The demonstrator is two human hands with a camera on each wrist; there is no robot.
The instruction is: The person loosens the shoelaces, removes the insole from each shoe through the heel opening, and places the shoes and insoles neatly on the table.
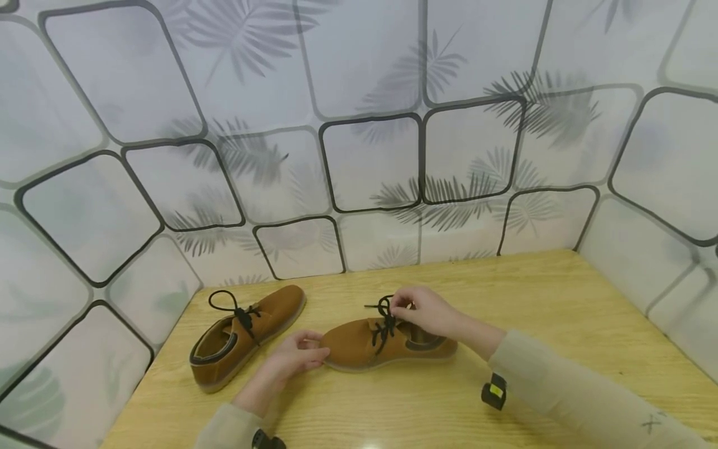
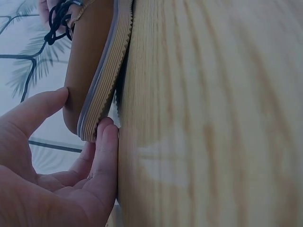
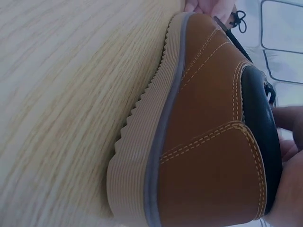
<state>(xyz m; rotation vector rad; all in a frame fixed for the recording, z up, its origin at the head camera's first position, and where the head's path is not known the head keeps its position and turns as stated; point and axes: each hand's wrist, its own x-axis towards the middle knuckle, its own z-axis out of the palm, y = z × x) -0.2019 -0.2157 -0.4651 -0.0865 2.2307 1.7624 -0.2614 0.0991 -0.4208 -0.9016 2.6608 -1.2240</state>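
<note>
A brown shoe (image 1: 353, 343) with black laces lies at the middle of the table, its toe towards the left. My left hand (image 1: 297, 354) holds it by the toe. In the left wrist view the thumb (image 2: 52, 101) lies on the upper and the fingertips sit under the front of the ribbed sole (image 2: 106, 75). Above the shoe's opening, my right hand (image 1: 423, 310) pinches the black shoelace (image 1: 386, 305), which stands up in loops. The right wrist view shows the stitched heel (image 3: 208, 179) close up, with most of the right hand cut off at the edge.
Another brown shoe (image 1: 275, 312) stands to the left, angled, with one lace loop sticking up. The wooden table (image 1: 533, 293) meets patterned wall panels (image 1: 376, 162) at the back and both sides. Black wrist cameras (image 1: 493, 391) are strapped over the sleeves.
</note>
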